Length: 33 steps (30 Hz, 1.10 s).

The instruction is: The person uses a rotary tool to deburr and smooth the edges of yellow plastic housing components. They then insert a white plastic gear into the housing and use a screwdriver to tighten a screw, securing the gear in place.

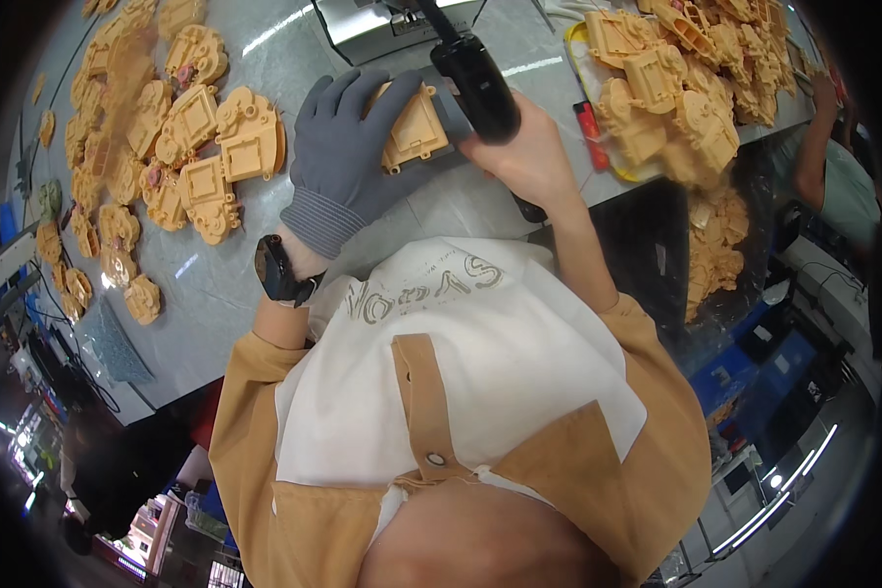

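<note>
While gloved left hand curls partly closed around tan plastic housing, bare right hand sits just right of it, fingers mostly hidden behind black cylindrical tool; cannot tell its grip. Similar housings spread on table, left of gloved hand; heaped housings beyond right hand, red object between.

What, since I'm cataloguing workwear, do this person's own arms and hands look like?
The left hand wears a dark grey glove with a ribbed cuff; a black watch sits on that wrist. The right hand shows no glove. The tan left sleeve and tan right sleeve leave the forearms bare.
</note>
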{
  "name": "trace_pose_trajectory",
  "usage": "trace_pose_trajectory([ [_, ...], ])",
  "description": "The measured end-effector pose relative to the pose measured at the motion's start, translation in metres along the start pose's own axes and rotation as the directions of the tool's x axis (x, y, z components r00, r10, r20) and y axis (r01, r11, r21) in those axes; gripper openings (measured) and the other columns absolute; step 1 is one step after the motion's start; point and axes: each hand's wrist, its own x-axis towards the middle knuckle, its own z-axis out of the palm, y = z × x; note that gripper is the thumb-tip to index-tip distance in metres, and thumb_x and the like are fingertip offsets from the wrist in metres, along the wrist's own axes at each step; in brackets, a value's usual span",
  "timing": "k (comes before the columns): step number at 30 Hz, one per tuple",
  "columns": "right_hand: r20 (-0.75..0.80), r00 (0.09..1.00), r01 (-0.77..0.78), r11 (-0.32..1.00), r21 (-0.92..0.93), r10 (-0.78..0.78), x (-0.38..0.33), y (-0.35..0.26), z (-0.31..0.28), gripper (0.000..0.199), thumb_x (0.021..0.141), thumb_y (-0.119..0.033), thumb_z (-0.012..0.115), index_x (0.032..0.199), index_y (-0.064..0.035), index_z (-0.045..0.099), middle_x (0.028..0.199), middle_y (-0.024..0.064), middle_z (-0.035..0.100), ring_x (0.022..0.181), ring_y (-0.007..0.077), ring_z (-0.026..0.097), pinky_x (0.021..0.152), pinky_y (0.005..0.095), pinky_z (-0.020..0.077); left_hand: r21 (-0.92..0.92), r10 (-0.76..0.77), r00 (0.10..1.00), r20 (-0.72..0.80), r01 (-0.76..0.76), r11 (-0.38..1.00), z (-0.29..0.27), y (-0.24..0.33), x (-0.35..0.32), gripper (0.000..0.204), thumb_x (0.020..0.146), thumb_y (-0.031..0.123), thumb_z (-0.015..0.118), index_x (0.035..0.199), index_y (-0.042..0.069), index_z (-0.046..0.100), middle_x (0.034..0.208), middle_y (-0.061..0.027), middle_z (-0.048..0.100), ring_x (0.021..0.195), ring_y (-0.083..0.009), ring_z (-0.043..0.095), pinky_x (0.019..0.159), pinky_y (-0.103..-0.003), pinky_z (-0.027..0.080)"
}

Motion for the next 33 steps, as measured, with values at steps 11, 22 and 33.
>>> trace_pose_trajectory([
  [11,-0.070,0.990,0.091,0.947,-0.309,-0.119,0.020,-0.006,0.012,0.041,0.059,-0.004,0.061,0.099,0.0017,0.053,0.078,0.0225,0.061,0.077,0.0377,0.060,0.071,0.0410,0.0464,-0.028,0.018,1.000,-0.015,-0.019,0.999,0.000,-0.002,-0.002,0.070,0.058,0.036,0.074,0.118,0.011,0.048,0.110,-0.0107,0.051,0.104,-0.0314,0.046,0.089,-0.042,0.037],
  [22,-0.192,0.965,0.158,0.980,-0.122,-0.179,-0.002,-0.018,-0.026,0.041,0.061,-0.008,0.070,0.097,0.0015,0.053,0.072,0.0133,0.063,0.066,0.0201,0.062,0.061,0.0310,0.0493,-0.074,-0.003,0.984,-0.179,-0.010,0.997,-0.042,0.006,-0.005,0.068,0.065,0.039,0.070,0.121,0.009,0.045,0.121,-0.0143,0.043,0.111,-0.0322,0.041,0.091,-0.043,0.033],
  [33,-0.573,0.696,0.710,0.540,0.453,-0.434,0.018,-0.106,-0.039,0.027,0.074,0.001,0.053,0.099,0.0062,0.046,0.060,0.0090,0.049,0.050,0.0181,0.049,0.056,0.0313,0.0421,0.011,-0.044,0.996,-0.079,0.045,0.999,0.008,0.002,-0.005,0.037,0.082,0.026,0.049,0.114,0.007,0.050,0.119,-0.0139,0.049,0.108,-0.0300,0.045,0.096,-0.046,0.030],
])
